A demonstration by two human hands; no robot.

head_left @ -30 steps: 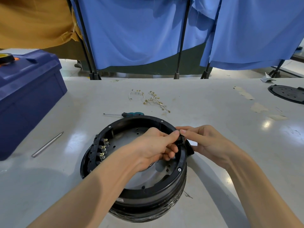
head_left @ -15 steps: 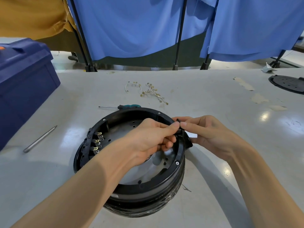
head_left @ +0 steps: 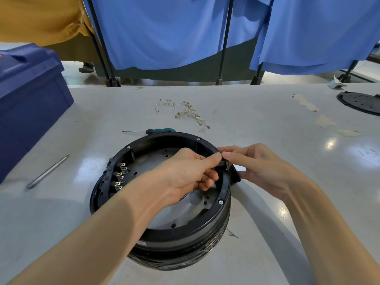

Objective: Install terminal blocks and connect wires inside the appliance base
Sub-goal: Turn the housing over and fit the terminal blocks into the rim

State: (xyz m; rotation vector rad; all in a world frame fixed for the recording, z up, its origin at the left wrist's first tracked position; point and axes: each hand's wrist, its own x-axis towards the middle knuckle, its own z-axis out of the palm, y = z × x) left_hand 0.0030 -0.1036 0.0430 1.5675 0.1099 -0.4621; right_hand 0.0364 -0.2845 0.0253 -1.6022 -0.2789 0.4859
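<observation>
Base [head_left: 223, 194] sits open side up at the front middle of the bench [head_left: 267, 124]: black ring rim, metal plate inside. Left hand [head_left: 185, 173] reaches over the base. Its thumb and forefinger pinch a small black part [head_left: 223, 163] at the right rim, and its other fingers curl down inside the ring. Right hand [head_left: 261, 167] comes in from the right, thumb and forefinger pinching the same part. The thumb tips of the two hands are almost touching. A black tab [head_left: 235, 178] juts outward from the rim just below the pinch. Terminal block [head_left: 112, 177] with brass tabs sits on the base's inner left wall, well apart from the hands. Screwdriver [head_left: 158, 131] lies just behind the base; cannot tell if they touch. Loose wires [head_left: 187, 113] lie farther back, toward the middle. Metal rod [head_left: 48, 171] lies left of the base. Blue box [head_left: 30, 103] is at the left edge. Black disc [head_left: 362, 102] is at the right edge, toward the back. Blue curtains [head_left: 164, 31] hang behind the bench.
</observation>
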